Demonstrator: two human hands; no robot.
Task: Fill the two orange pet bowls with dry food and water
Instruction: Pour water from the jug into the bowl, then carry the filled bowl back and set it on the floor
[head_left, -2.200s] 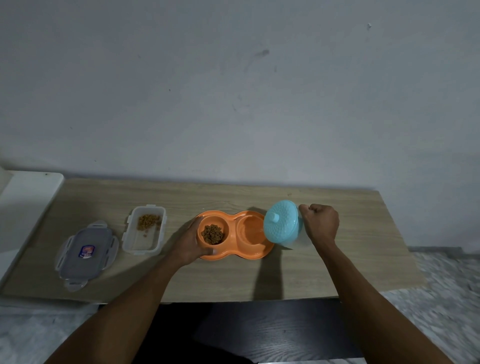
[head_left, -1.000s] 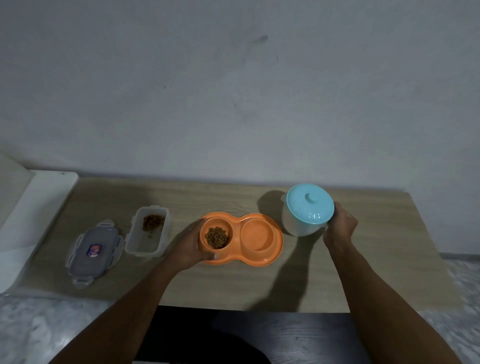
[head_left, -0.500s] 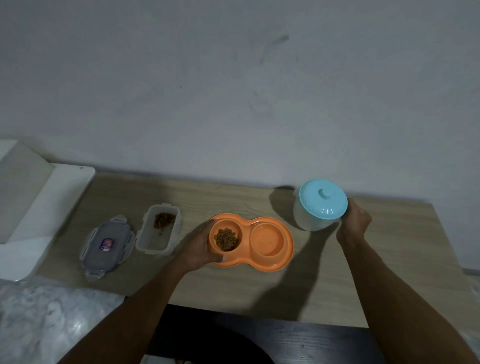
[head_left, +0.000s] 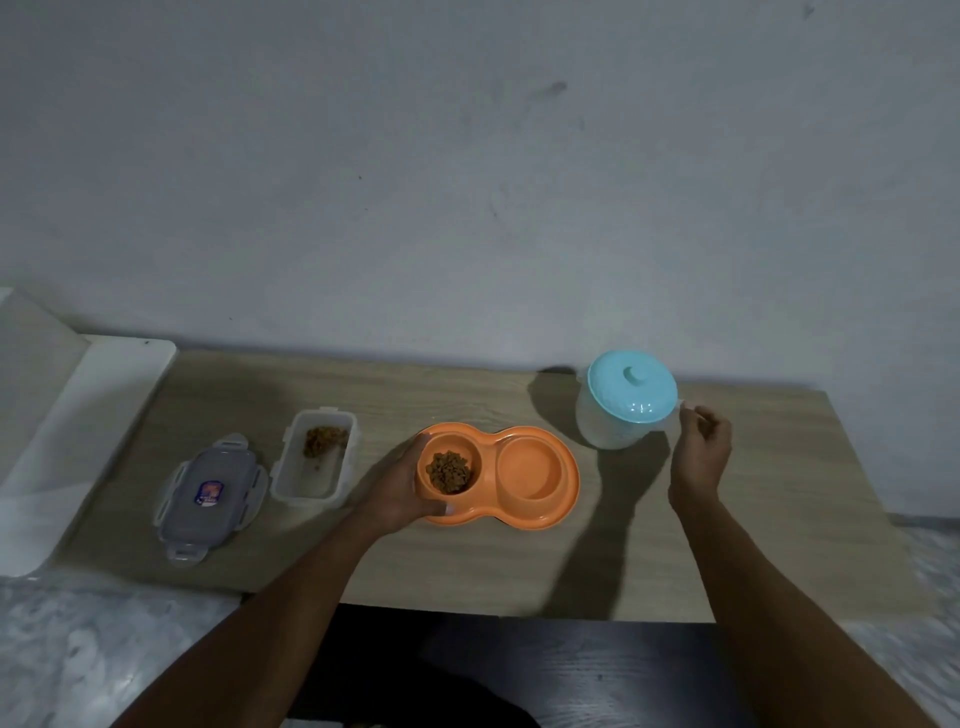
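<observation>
The orange double pet bowl (head_left: 567, 501) lies at the middle of the wooden table (head_left: 649, 566). Brown dry food (head_left: 448, 472) fills its left bowl. The right bowl (head_left: 530, 470) looks smooth and glossy; I cannot make out water in it. My left hand (head_left: 397, 496) grips the dish's left end, thumb on the front rim. A translucent water jug (head_left: 610, 428) with a light blue lid (head_left: 631, 389) stands upright behind the dish, to its right. My right hand (head_left: 701, 452) hovers just right of the jug's handle, fingers loosely curled and holding nothing.
A clear rectangular food container (head_left: 311, 486) with a little dry food left stands left of the dish. Its grey clip lid (head_left: 208, 493) lies further left. A white board (head_left: 78, 415) borders the table's left end. A grey wall runs behind.
The jug was tilted over the right bowl in my right hand, then set upright behind the dish. My right hand has now come off its handle. My left hand stayed on the dish.
</observation>
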